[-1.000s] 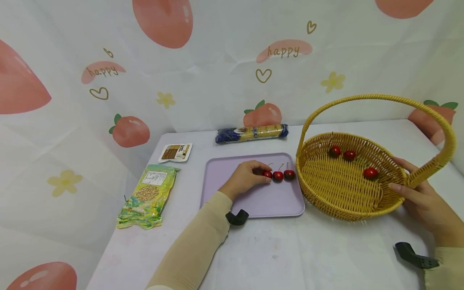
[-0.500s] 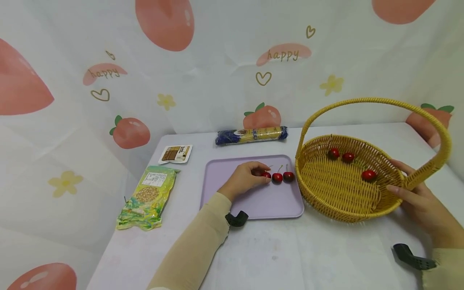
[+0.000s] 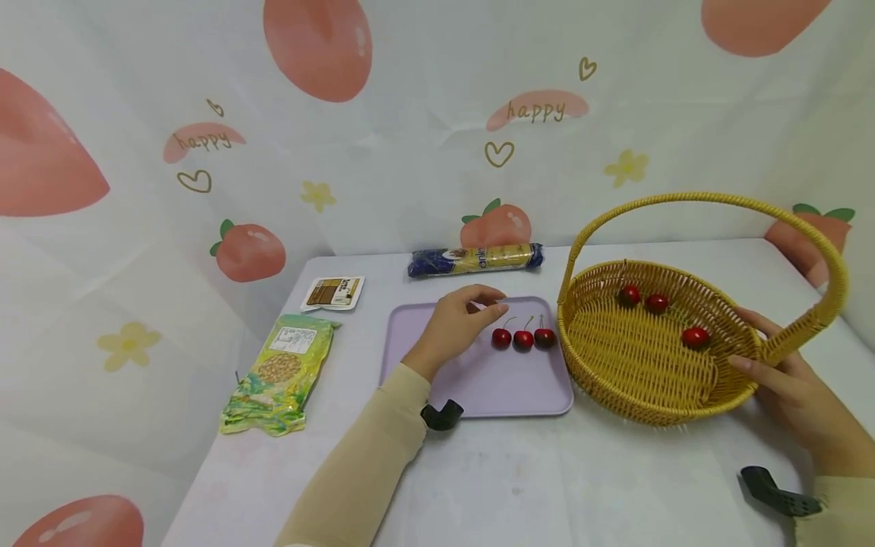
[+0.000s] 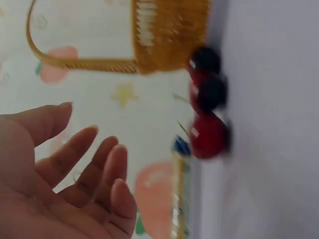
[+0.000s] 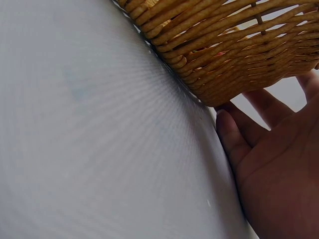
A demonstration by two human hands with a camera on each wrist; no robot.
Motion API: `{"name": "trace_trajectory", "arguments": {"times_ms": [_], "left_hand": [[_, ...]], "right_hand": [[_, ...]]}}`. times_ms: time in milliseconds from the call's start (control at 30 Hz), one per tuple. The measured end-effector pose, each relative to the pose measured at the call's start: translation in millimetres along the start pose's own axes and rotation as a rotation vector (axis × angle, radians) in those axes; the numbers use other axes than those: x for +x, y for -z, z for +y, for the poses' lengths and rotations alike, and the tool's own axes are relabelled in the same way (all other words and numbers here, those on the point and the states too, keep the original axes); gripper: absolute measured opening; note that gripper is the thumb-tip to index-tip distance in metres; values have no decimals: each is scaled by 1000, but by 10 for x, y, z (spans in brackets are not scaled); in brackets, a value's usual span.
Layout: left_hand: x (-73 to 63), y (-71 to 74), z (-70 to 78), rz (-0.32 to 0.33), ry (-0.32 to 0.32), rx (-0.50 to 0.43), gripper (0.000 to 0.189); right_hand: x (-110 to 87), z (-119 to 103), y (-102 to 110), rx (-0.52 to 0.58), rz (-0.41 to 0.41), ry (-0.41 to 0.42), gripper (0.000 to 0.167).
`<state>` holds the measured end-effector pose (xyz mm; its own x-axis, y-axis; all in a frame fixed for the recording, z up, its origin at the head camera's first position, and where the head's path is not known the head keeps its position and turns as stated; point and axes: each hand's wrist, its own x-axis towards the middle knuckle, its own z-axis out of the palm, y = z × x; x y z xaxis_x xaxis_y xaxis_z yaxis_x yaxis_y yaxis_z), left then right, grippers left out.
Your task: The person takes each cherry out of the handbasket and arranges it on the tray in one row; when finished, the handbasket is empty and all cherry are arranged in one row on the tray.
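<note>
Three dark red cherries with stems, the leftmost cherry [image 3: 501, 338] among them, sit in a row on the lilac tray [image 3: 478, 387]. My left hand [image 3: 454, 323] hovers over the tray, left of the row, holding nothing. In the left wrist view its fingers [image 4: 102, 172] are spread and loosely bent, apart from the nearest cherry [image 4: 208, 137]. At the right, my right hand [image 3: 786, 384] holds the yellow wicker basket [image 3: 636, 365] by its side, thumb over the rim beneath the handle. Its fingers touch the woven wall [image 5: 214, 64] in the right wrist view. Three more cherries, one a cherry [image 3: 696, 338] near the handle, lie in the basket.
Behind the tray lies a blue and yellow packet [image 3: 476, 260]. A green and yellow bag [image 3: 279, 374] and a small brown and white packet [image 3: 333, 293] lie at the left. The tall basket handle [image 3: 704, 197] arches above the basket, close to the printed backdrop [image 3: 383, 175].
My left hand has let go of the leftmost cherry and risen slightly up and left, leaving it beside the other two. The right hand stays on the basket.
</note>
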<state>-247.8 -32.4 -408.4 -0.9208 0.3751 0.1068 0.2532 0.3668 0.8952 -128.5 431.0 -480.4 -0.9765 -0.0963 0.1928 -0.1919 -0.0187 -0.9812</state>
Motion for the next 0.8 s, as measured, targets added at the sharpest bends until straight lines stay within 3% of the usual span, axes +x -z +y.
{"name": "trace_trajectory", "arguments": {"times_ms": [100,233,367,633,800], "left_hand": [[-21,-59,217,-21,-66,-90,26],[8,-220,518,-124,-156,-170,28],[105,-426,765,-226,-207,-182,30],[319,-841,1153,-413,-183,-146,22],[486,-1027,1332,-438,-122,-153,24]], "right_hand": [[11,1,-2,7,-5,2,71],[13,7,0,34,-6,3,72],[14,9,13,52,-11,-14,74],[-2,24,26,84,-41,-13,74],[-12,-2,36,64,-48,-8,73]]}}
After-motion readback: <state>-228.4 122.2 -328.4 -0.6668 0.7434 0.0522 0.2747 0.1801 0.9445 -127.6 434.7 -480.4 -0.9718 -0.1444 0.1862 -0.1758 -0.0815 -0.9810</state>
